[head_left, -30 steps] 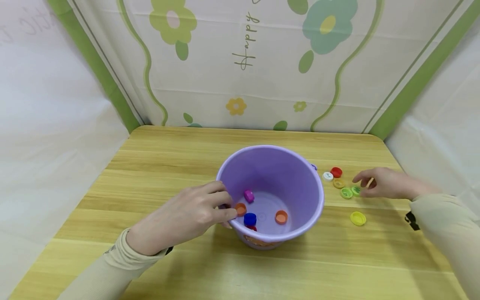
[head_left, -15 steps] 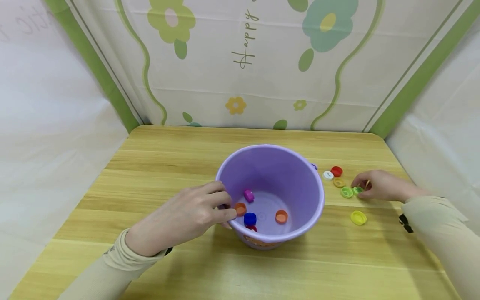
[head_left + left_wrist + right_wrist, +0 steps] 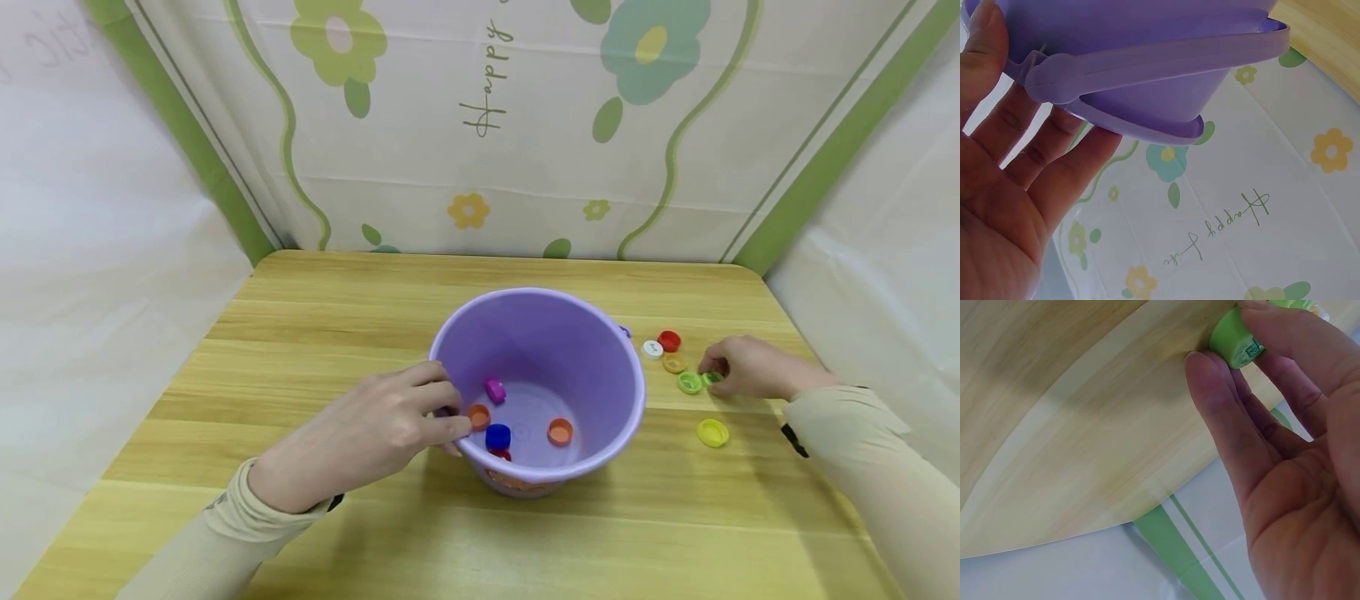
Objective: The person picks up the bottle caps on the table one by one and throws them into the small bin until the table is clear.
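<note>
A purple bucket (image 3: 551, 337) stands upright on the wooden table. My left hand (image 3: 390, 421) grips its left rim, thumb over the edge and fingers outside; the left wrist view shows the bucket's handle (image 3: 1179, 65) folded down beside those fingers. At the right, my right hand (image 3: 757, 368) pinches a light green bottle cap (image 3: 1232, 339) between thumb and fingertips. In the head view this cap is tilted, right beside a second green cap (image 3: 689, 383) lying on the table. Inside the bucket lie a magenta cap (image 3: 495, 390), a blue cap (image 3: 498, 436), a partly hidden red cap and two orange caps (image 3: 559, 432).
Behind the green caps lie an amber cap (image 3: 674, 362), a white cap (image 3: 652, 349) and a red cap (image 3: 670, 341). A yellow cap (image 3: 712, 432) sits nearer the front. A flower-printed curtain (image 3: 420, 167) hangs along the table's back edge.
My right hand has come down a little to the left and closed its fingertips on the green cap, which is now tipped up. The left hand stays on the bucket's rim.
</note>
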Action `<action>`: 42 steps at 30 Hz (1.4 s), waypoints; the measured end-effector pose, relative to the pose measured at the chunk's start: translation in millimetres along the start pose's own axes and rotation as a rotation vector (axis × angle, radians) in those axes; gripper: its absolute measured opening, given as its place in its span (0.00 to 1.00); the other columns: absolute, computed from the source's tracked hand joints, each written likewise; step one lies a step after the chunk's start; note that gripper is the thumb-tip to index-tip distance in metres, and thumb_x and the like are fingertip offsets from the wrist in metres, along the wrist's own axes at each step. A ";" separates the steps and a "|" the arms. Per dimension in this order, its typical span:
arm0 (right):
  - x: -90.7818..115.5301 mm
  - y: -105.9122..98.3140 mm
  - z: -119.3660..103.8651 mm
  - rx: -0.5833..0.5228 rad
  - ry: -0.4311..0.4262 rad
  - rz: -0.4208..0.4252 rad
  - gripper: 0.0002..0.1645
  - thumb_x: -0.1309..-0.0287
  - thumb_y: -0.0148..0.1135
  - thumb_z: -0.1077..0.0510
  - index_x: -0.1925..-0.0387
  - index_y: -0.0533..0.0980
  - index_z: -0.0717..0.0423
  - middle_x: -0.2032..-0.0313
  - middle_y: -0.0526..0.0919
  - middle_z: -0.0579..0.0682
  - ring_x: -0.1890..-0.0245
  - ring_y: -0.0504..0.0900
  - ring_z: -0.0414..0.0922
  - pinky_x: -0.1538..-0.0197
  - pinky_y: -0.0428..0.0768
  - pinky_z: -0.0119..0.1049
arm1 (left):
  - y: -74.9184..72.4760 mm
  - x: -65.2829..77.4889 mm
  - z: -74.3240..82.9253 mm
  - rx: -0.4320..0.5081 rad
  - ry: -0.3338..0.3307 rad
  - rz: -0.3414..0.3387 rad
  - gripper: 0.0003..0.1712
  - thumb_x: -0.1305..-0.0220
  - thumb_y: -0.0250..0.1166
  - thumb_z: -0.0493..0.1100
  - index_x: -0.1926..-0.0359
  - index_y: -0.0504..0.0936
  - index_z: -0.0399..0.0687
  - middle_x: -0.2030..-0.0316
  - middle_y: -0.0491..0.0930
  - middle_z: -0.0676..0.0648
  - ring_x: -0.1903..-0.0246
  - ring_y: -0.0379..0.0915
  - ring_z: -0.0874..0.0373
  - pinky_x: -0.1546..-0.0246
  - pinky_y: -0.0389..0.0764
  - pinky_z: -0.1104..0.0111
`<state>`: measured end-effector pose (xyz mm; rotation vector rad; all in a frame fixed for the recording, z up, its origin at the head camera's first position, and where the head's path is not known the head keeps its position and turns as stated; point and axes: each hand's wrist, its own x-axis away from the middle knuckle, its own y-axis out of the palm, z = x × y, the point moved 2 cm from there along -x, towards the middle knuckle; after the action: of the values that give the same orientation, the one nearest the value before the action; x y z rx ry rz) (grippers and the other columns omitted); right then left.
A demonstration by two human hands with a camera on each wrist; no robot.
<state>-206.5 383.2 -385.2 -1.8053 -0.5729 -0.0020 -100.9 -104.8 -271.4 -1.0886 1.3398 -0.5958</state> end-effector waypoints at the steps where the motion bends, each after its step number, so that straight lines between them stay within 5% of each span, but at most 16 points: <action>1: -0.3 0.0 -0.1 -0.003 0.001 0.000 0.08 0.50 0.71 0.65 0.66 0.82 0.54 0.72 0.78 0.43 0.71 0.72 0.42 0.67 0.74 0.37 | 0.0 0.0 -0.1 0.000 0.001 0.000 0.13 0.44 0.71 0.32 0.59 0.88 0.52 0.65 0.80 0.54 0.62 0.73 0.58 0.68 0.79 0.73; 21: 1.5 -2.6 -4.4 0.003 0.019 0.004 0.09 0.51 0.72 0.65 0.64 0.82 0.58 0.72 0.77 0.44 0.71 0.71 0.43 0.69 0.72 0.36 | -1.6 -0.3 0.8 -0.017 -0.011 -0.004 0.14 0.44 0.72 0.31 0.60 0.88 0.53 0.65 0.79 0.54 0.62 0.73 0.58 0.70 0.79 0.74; 30: 3.6 -8.4 -2.9 0.064 -0.043 -0.002 0.11 0.49 0.72 0.63 0.62 0.84 0.59 0.69 0.82 0.43 0.69 0.77 0.41 0.65 0.78 0.40 | -0.5 -0.4 1.3 -0.032 -0.005 -0.007 0.14 0.44 0.72 0.31 0.60 0.88 0.55 0.65 0.80 0.54 0.62 0.73 0.59 0.71 0.79 0.74; 42: 28.9 -69.8 -43.7 0.117 -0.163 0.319 0.16 0.48 0.74 0.64 0.56 0.84 0.63 0.67 0.82 0.43 0.68 0.80 0.37 0.66 0.81 0.32 | -1.1 1.2 1.6 -0.021 -0.008 -0.005 0.13 0.42 0.70 0.32 0.59 0.88 0.54 0.65 0.80 0.54 0.62 0.73 0.58 0.70 0.79 0.74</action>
<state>-195.2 368.3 -300.0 -1.7738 -0.3848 0.3906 -98.9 -105.8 -271.1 -1.1109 1.3397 -0.5818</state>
